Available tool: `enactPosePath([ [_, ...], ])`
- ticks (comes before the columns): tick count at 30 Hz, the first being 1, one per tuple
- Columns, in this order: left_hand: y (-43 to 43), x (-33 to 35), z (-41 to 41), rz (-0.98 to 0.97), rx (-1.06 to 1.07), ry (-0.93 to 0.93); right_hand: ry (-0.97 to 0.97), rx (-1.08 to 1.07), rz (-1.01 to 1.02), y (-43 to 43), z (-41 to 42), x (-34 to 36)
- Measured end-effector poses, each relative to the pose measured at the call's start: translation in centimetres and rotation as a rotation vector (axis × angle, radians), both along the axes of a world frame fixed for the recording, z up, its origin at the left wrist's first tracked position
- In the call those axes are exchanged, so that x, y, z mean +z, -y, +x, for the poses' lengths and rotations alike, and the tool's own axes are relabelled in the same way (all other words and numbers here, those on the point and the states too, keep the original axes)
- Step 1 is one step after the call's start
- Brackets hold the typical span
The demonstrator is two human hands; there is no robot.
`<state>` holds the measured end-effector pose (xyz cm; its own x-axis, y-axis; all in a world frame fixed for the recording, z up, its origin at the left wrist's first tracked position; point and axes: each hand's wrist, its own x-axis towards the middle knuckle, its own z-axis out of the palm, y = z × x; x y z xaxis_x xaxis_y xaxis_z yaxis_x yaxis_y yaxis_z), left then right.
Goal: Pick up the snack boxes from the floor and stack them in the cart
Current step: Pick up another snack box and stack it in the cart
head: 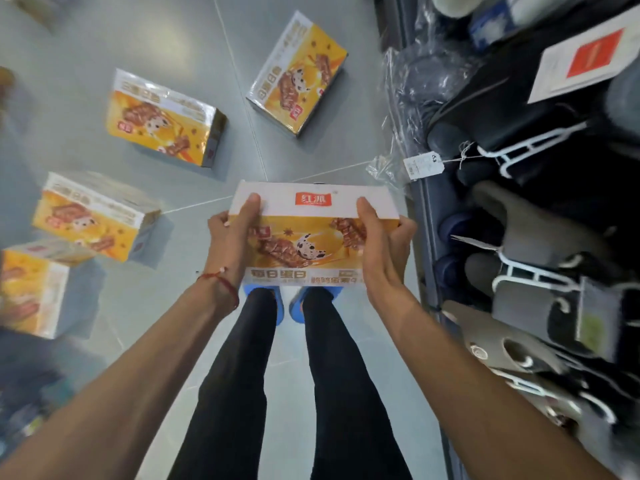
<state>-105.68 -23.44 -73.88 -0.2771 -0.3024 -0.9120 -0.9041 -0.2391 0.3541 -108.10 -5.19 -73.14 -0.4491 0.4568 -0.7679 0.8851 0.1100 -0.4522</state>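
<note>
I hold one orange and white snack box (pixel 308 233) in front of me above my feet. My left hand (pixel 232 237) grips its left end, thumb on the white top face. My right hand (pixel 384 247) grips its right end the same way. Several more snack boxes lie on the grey floor: one ahead (pixel 298 74), one to its left (pixel 162 119), one further left (pixel 93 216) and one at the left edge (pixel 31 289). No cart is in view.
A low shelf (pixel 429 216) runs along the right, packed with dark slippers on white hangers (pixel 540 230) and plastic-wrapped goods (pixel 426 74). A price tag (pixel 422 165) hangs over its edge. My blue-shod feet (pixel 291 303) stand on the tiled floor (pixel 194 26).
</note>
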Motion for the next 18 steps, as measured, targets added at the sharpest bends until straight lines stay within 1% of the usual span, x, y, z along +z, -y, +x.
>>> enactPosePath([
  [3, 0.9, 6.0, 0.7, -0.031, 0.041, -0.044, -0.04, 0.02, 0.002, 1.0, 1.4, 6.4],
  [10, 3.7, 19.5, 4.0, -0.047, -0.012, -0.168, -0.131, 0.03, -0.046, 3.1, 4.9, 20.9],
  [18, 7.1, 33.2, 6.6, -0.06, 0.083, -0.333, -0.327, 0.101, -0.138, 6.1, 7.4, 32.8],
])
